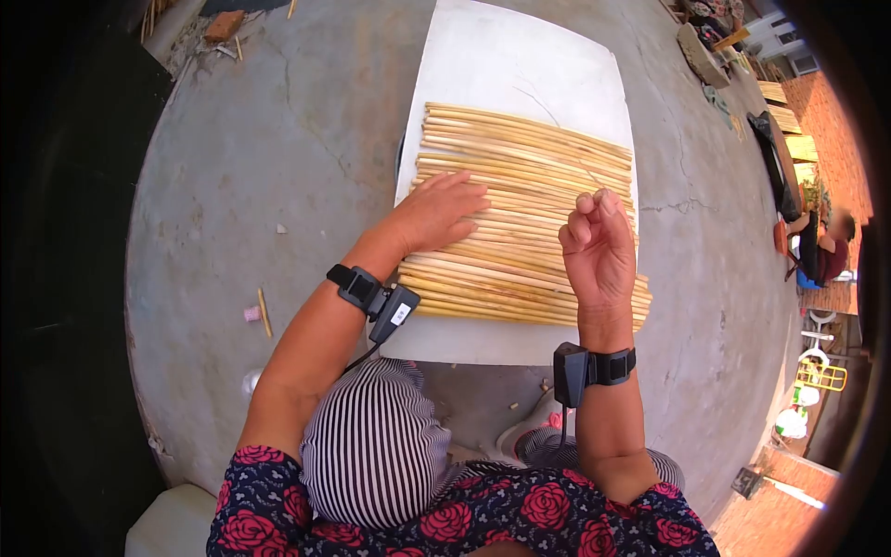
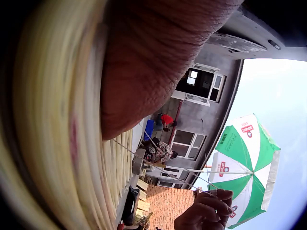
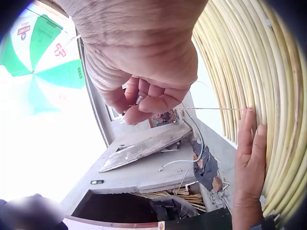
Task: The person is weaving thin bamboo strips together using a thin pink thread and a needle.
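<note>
A row of pale yellow peeled sticks (image 1: 529,218) lies side by side across a white board (image 1: 520,56). My left hand (image 1: 441,212) rests on the sticks near their left ends, fingers extended over them. Above their right part, my right hand (image 1: 599,255) is raised, with its fingers curled and thumb and fingertips together. It pinches a thin string (image 3: 216,109), which runs taut down to the sticks by the left fingertips in the right wrist view. A small coiled metal piece (image 3: 139,99) shows among the right fingers.
Bundles of sticks (image 1: 780,119) and a seated person (image 1: 829,246) are off to the right. A brick (image 1: 224,26) lies on the concrete floor at the far left. A green and white umbrella (image 2: 247,167) stands in the yard beyond.
</note>
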`<act>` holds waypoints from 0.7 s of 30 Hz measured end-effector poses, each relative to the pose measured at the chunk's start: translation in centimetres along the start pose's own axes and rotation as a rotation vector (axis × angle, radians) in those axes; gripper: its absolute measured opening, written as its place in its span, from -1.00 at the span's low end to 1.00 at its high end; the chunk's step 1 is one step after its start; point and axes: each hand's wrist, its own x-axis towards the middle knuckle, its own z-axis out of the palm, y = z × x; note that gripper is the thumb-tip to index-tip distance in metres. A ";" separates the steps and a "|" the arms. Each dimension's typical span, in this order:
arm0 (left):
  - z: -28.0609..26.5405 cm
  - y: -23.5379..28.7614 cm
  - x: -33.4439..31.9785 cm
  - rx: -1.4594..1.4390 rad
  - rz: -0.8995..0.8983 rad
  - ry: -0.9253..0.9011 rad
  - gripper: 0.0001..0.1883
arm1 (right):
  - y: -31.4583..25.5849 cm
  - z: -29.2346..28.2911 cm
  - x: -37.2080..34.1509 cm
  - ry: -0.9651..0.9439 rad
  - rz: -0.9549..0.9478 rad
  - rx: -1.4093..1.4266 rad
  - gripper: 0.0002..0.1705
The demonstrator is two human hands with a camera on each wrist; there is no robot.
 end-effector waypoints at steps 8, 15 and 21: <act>0.3 -0.2 0.5 0.012 -0.012 -0.019 -0.54 | -5.6 1.8 -4.1 -0.215 -0.180 0.010 -0.85; -0.2 -0.1 0.1 0.026 -0.016 -0.035 -0.53 | -10.5 4.4 -7.1 -0.254 -0.245 0.156 -0.82; -0.4 0.0 0.1 0.012 -0.032 -0.040 -0.54 | -15.3 5.2 -9.5 -0.123 -0.391 0.146 -0.88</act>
